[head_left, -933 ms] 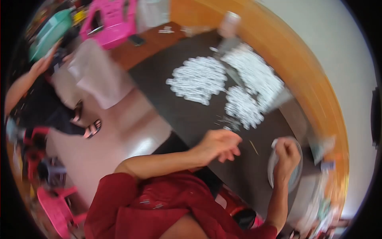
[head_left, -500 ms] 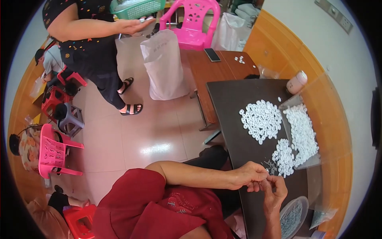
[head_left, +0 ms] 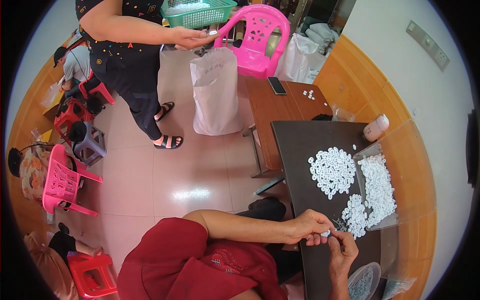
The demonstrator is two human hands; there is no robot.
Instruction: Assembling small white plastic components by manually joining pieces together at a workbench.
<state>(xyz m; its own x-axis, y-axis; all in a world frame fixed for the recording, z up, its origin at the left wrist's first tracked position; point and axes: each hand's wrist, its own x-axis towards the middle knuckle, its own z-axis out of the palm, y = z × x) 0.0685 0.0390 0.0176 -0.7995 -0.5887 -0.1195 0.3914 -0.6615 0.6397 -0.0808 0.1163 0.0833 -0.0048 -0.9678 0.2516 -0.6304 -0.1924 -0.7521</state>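
Over table (head_left: 299, 165), left fingers (head_left: 320, 219) pinching white piece (head_left: 325, 233)

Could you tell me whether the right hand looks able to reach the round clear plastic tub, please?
Probably yes: the right hand is near the round clear plastic tub, whose top looks open, with nothing visibly blocking the way.

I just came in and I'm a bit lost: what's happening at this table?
A seated person holds a small white oval piece in the left hand, with the right hand's fingertips close against it. Heaps of similar pieces lie on the dark table, and a clear tub of small grey-blue bits stands near the right hand. Nearby, a standing co-worker's open hand holds some small white pieces.
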